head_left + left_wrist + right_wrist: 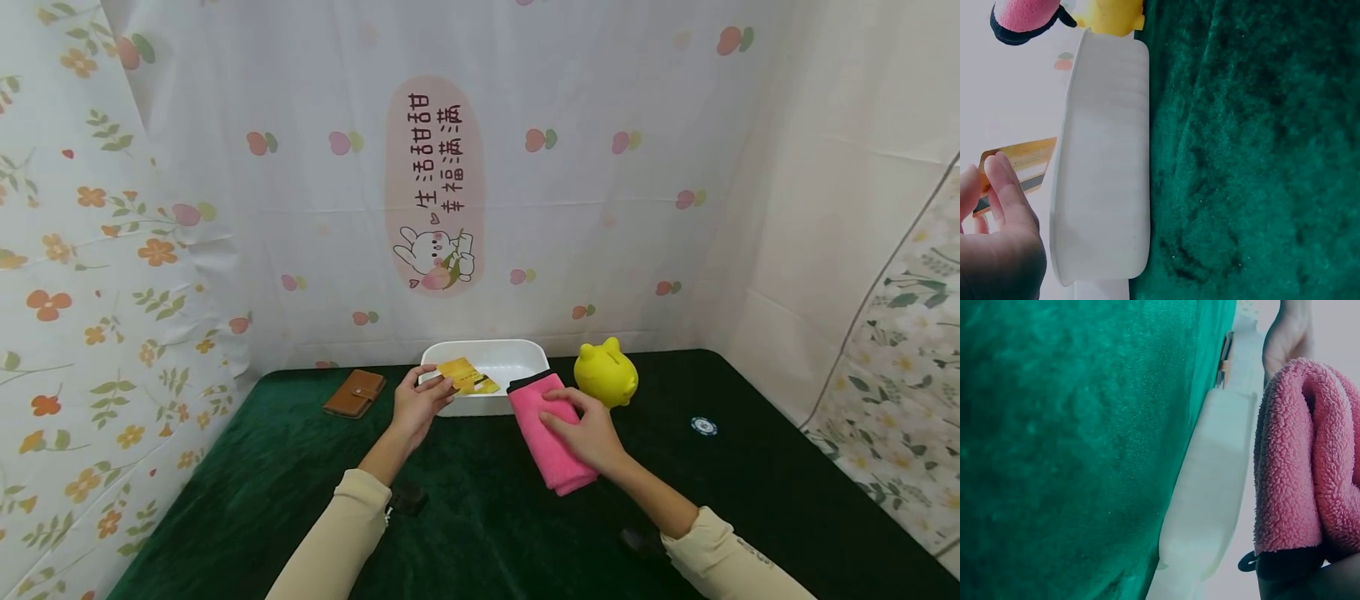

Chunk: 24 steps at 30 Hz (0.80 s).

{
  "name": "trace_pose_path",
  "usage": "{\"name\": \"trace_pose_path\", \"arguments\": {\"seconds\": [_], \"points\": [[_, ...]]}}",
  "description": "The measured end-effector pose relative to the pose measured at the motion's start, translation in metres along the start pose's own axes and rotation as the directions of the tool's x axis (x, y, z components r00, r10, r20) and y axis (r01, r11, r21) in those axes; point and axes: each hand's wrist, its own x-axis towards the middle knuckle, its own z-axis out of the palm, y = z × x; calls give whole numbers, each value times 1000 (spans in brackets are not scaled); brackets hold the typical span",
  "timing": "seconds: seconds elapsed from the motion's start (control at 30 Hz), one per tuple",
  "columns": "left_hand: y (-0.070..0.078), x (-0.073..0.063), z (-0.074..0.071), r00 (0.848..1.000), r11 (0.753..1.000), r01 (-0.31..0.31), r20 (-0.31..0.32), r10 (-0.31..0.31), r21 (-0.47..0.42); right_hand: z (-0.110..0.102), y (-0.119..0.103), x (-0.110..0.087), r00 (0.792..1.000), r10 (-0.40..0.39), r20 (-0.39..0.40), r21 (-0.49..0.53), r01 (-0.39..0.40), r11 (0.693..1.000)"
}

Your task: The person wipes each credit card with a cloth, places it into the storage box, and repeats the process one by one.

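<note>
My left hand (417,408) pinches a gold bank card (467,377) between thumb and fingers, holding it above the left part of a white tray (480,406). In the left wrist view the card (1030,155), with a dark stripe, is raised beside the tray's rim. With my right hand (588,429) I grip a folded pink towel (542,429) with black edging, at the tray's right end. Its thick, fluffy folds fill the right side of the right wrist view. Part of the tray's inside is hidden behind the card and the left hand.
A brown leather wallet (356,394) lies left of the tray. To its right stands a yellow piggy bank (606,373), and farther right lies a blue and white poker chip (703,427). All rest on a dark green cloth-covered table (480,533), with a printed curtain (315,217) behind.
</note>
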Motion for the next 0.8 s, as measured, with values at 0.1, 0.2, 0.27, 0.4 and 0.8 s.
{"name": "trace_pose_path", "arguments": {"seconds": [0.1, 0.2, 0.27, 0.4, 0.8], "points": [[0, 0, -1, 1000, 1000, -6, 9, 6, -5, 0, -1, -1, 1000, 1, -4, 1, -1, 1000], [0, -1, -2, 999, 1000, -2, 33, 2, -6, -1, -2, -2, 1000, 6, -9, -3, -6, 1000], [1, -2, -3, 999, 1000, 9, 43, -9, 2, -1, -2, -4, 1000, 7, -10, -9, -7, 1000], [2, -5, -5, 998, 998, 21, 57, -24, 52, -3, -1, -6, 1000, 9, -19, -22, -9, 1000], [5, -22, -17, 994, 956, -31, 106, 0, 290, -12, -5, -16, 999, 16, -37, -29, -17, 999]]}}
